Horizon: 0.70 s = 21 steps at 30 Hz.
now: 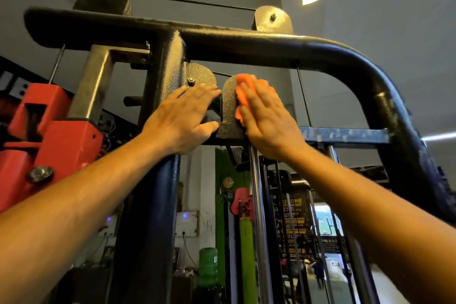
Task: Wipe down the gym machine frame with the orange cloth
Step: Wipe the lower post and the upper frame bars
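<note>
The dark, speckled gym machine frame (271, 49) rises in front of me, with a curved top bar and two rounded pulley brackets below it. My right hand (265, 118) lies flat with straight fingers, pressing the orange cloth (243, 92) against the right pulley bracket (229, 106). Most of the cloth is hidden under the palm. My left hand (181, 118) rests flat on the upright post and the left pulley bracket (199, 78), fingers extended, holding nothing.
A red machine part (49, 131) stands at the left. Chrome guide rods (256, 205) run down below the brackets, and a thin cable (303, 96) hangs at the right. A blue crossbar (345, 134) spans right. A green water jug (208, 266) sits low behind.
</note>
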Tool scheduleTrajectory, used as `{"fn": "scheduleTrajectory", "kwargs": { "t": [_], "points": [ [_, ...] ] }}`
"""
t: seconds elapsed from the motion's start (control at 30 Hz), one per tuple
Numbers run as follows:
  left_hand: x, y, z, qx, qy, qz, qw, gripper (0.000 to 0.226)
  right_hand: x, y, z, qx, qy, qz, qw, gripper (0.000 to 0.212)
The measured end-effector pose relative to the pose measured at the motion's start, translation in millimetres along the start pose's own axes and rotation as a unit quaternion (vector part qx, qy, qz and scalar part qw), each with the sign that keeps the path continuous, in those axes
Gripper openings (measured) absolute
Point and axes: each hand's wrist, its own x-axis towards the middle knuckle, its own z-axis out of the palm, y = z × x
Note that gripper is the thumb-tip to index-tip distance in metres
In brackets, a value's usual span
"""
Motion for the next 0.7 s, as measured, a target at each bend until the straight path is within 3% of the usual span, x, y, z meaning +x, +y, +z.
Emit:
{"fn": "scheduleTrajectory", "kwargs": {
  "t": [0.1,0.27,0.33,0.5,0.7],
  "points": [
    [0,0,0,0.003,0.000,-0.001,1.000,0.082,6,-14,2,0.053,0.021,0.077,0.995,0.066],
    [-1,0,-1,-0.007,-0.002,0.004,1.000,0.080,-28,-15,6,-0.040,-0.021,-0.083,0.996,0.062],
    [-1,1,-2,-0.005,-0.002,0.003,1.000,0.081,-27,0,-2,-0.053,-0.027,-0.086,0.995,0.062],
    [-2,2,-2,0.002,-0.011,0.009,1.000,0.081,-34,-20,12,-0.011,0.006,0.017,1.000,0.063],
    [-6,0,1,0.027,-0.017,0.052,0.998,0.073,-71,2,-4,-0.069,-0.052,-0.100,0.991,0.061]
  ]
}}
